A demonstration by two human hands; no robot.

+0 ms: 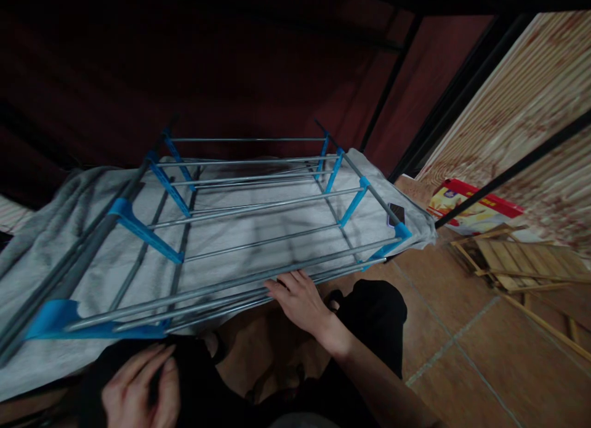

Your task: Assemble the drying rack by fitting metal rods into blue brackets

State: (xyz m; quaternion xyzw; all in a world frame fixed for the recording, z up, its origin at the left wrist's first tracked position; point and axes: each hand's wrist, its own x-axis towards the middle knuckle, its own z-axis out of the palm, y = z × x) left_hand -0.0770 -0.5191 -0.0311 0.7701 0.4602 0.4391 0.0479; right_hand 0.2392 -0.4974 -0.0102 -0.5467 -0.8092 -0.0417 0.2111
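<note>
A rack (258, 204) of grey metal tubes and blue plastic brackets lies across a light grey cloth in front of me. My right hand (300, 297) is at the middle of the near side, its fingers bent over the front tubes. Part of that grip is hidden behind the back of the hand. Low at the left, my left hand (141, 388) hovers over my dark-clothed leg, just short of the rack's near left bracket (53, 320). Its fingers are loosely bent, the thumb stands apart, and nothing shows in it.
The grey cloth (28, 255) covers the surface under the rack. A phone (396, 214) lies on it near the right end. On the tiled floor to the right are a red and yellow box (471, 206) and a folded wooden slatted stool (530, 265). Dark poles (498, 191) frame the space.
</note>
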